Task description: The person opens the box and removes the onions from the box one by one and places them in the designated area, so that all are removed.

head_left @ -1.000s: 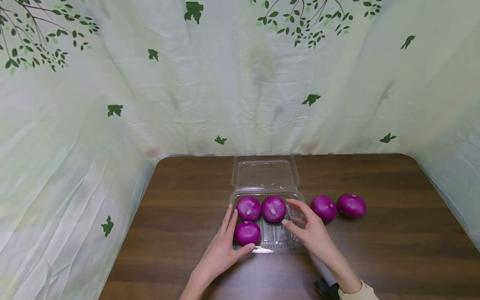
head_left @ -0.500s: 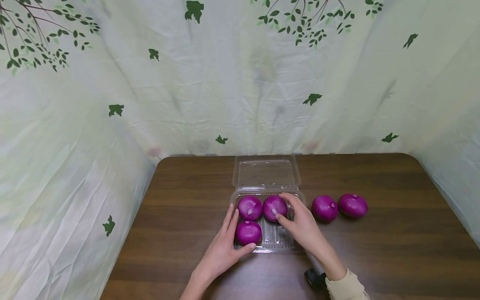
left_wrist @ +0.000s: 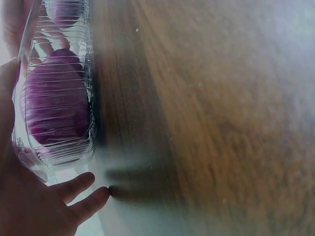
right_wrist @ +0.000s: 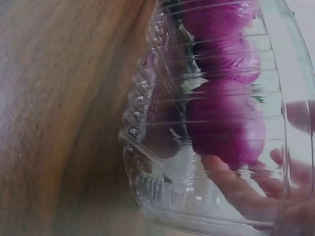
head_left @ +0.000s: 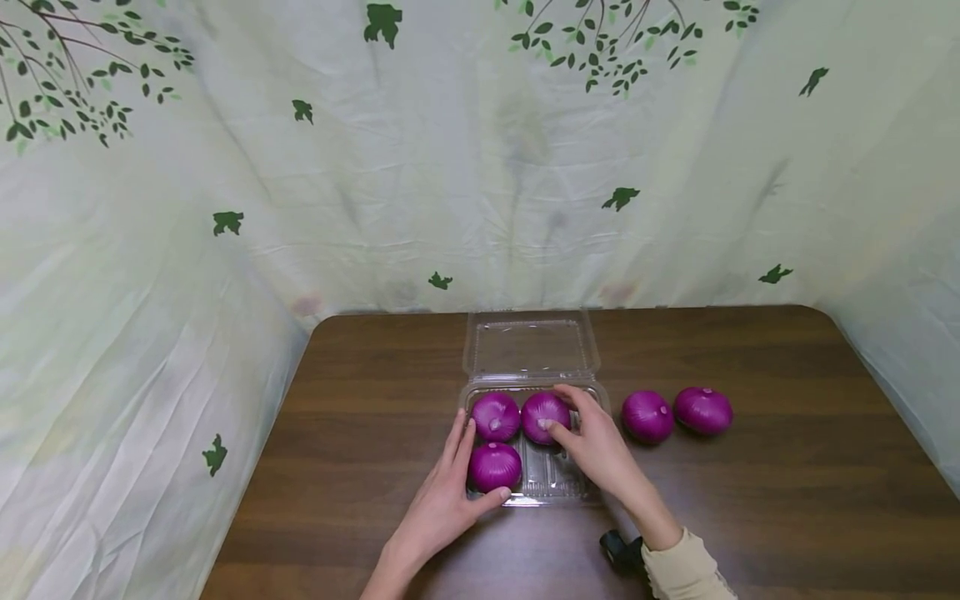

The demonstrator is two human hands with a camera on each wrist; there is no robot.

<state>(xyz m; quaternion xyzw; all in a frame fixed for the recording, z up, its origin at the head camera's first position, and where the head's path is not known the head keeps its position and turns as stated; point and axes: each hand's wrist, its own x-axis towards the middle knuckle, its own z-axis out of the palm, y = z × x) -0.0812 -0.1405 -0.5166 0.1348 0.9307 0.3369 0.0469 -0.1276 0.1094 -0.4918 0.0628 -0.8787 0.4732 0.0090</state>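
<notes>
At the middle of the brown wood-grain desk (head_left: pixel 337 467), head view: one clear, ribbed plastic container (head_left: pixel 555 482) lies open, its clear rectangular lid (head_left: pixel 532 346) folded back toward 12 o'clock. Three round, glossy purple onions are inside. From the container's centre, the first onion (head_left: pixel 496 417) sits at 10 o'clock, the second onion (head_left: pixel 545 414) just past 12, the third onion (head_left: pixel 495 467) at 8. The right hand (head_left: pixel 596 442), entering from 5 o'clock, holds the second onion, thumb on its near face, fingers at its far side; whether that onion bears on the container floor cannot be told. The left hand (head_left: pixel 450 487), at 8 o'clock, is spread wide, fingers straight along the container's side, thumb across its near corner. Outside, toward 3 o'clock, a fourth onion (head_left: pixel 647 417) and a fifth onion (head_left: pixel 703 411) lie side by side on the desk. A beige sleeve (head_left: pixel 686 571) and a small black object (head_left: pixel 621 550) show at the right wrist.

Left wrist view: the ribbed container wall stands at 10 o'clock, purple onion visible through it; two extended fingers (left_wrist: pixel 91 201) lie at 8 o'clock.

Right wrist view: purple onions line up behind clear plastic toward 1 o'clock; fingertips touch the lowest, details distorted.
</notes>
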